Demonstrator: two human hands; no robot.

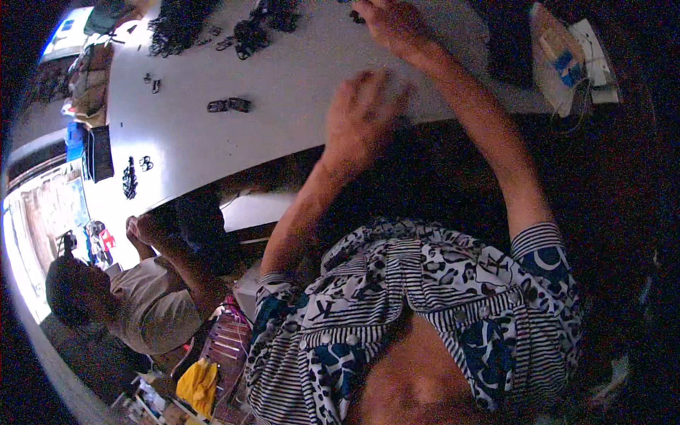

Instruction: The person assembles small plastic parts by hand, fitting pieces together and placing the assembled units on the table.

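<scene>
My left hand (360, 120) is over the near edge of the pale table (297, 85), its fingers stretched apart and blurred by motion, with nothing seen in them. Farther off, at the top of the view, my right hand (397, 27) has its fingers bent together at a small black piece (356, 15). That piece is mostly hidden by the fingers, so its kind cannot be told. Left of my hands, two small black pieces (229, 105) lie side by side on the tabletop.
Piles of small black parts (251, 35) lie at the far side. A black cluster (129, 177) and small rings (146, 163) sit near the left edge. Another person (152, 297) sits at the left, hands by the table. A board with cables (559, 60) stands at the right.
</scene>
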